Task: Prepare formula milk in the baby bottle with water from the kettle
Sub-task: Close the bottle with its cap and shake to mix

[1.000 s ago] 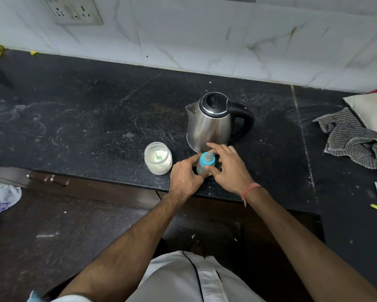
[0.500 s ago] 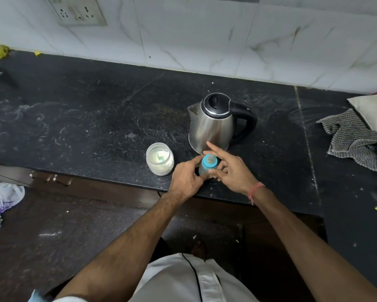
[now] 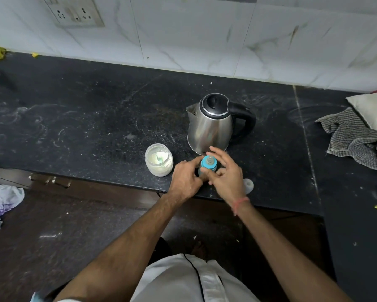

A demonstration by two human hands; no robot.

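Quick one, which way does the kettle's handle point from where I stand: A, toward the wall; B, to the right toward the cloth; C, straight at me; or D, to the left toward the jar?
B: the kettle has its black handle on the right side, toward the cloth, with its spout on the left.

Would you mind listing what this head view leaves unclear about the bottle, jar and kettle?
- Baby bottle: its body is hidden by the left hand and right hand, so its fill level cannot be told.
- Kettle: the lid is closed, so the water inside is unseen.
- Jar: white contents show, but how much is unclear.
- Pale cloth: cut off by the left edge.
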